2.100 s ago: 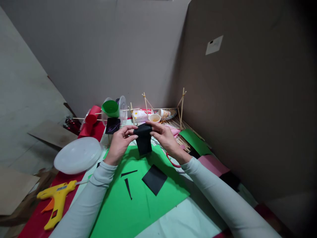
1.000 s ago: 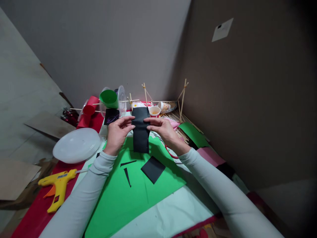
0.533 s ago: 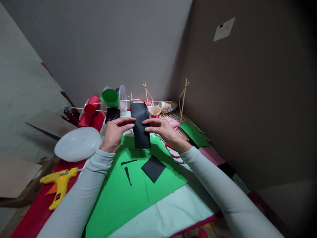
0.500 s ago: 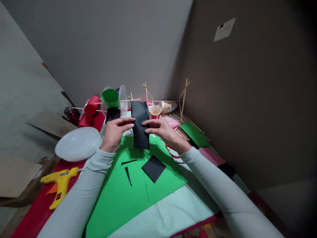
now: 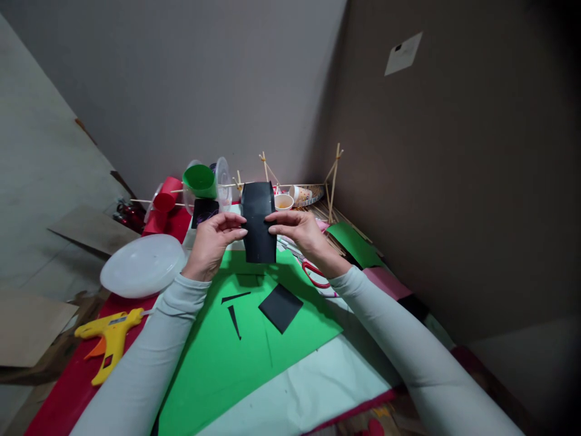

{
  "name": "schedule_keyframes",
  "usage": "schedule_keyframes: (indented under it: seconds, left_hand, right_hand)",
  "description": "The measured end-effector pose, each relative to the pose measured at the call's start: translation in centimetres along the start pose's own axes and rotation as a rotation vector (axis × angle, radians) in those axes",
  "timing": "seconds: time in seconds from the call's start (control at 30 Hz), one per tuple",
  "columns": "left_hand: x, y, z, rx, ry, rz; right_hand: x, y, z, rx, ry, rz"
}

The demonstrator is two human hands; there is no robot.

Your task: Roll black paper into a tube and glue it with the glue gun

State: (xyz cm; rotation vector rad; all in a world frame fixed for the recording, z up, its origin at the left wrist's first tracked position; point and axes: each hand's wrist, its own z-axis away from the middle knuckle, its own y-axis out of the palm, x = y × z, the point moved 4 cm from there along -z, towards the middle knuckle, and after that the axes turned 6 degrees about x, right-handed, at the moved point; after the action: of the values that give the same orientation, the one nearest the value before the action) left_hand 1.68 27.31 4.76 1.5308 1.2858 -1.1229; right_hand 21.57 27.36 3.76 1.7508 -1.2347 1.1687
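A black paper strip point(image 5: 258, 212) is held upright above the green paper sheet point(image 5: 245, 351). My left hand point(image 5: 213, 242) pinches its left edge, and my right hand point(image 5: 299, 233) pinches its right edge, fingertips meeting near the middle. Below the hands, a black paper square point(image 5: 280, 307) and two thin black slivers point(image 5: 235, 309) lie on the green sheet.
A yellow glue gun point(image 5: 106, 342) lies at the left on red paper. A white plastic lid point(image 5: 143, 272) sits beside it. Red and green cups point(image 5: 200, 180) on skewers, a small paper cup point(image 5: 284, 201), stick frames point(image 5: 334, 175) and red scissors point(image 5: 315, 272) crowd the back.
The black strip was bent over in my hands and now stands unfolded, flat and a little higher. Both hands kept their hold and rose slightly.
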Motion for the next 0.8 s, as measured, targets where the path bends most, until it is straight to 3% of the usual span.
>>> schedule_keyframes:
  seconds: [0.23,0.4,0.6,0.8]
  left_hand:
    - [-0.14,-0.56,-0.12,-0.028,0.021,0.019]
    - [-0.28,-0.61,-0.15,-0.015,0.038,-0.001]
    - [-0.43,0.13,0.09,0.085,-0.021,-0.079]
    - [-0.76,-0.29,0.07,0.029,0.032,-0.061]
  right_hand:
    - [-0.25,0.14,0.26,0.155,0.044,-0.025]
    - [0.39,0.20,0.29,0.101,0.002,-0.021]
    - [0.05,-0.51,-0.21,-0.001,-0.055,-0.027]
    - [0.32,0.03,0.13,0.134,0.008,-0.003]
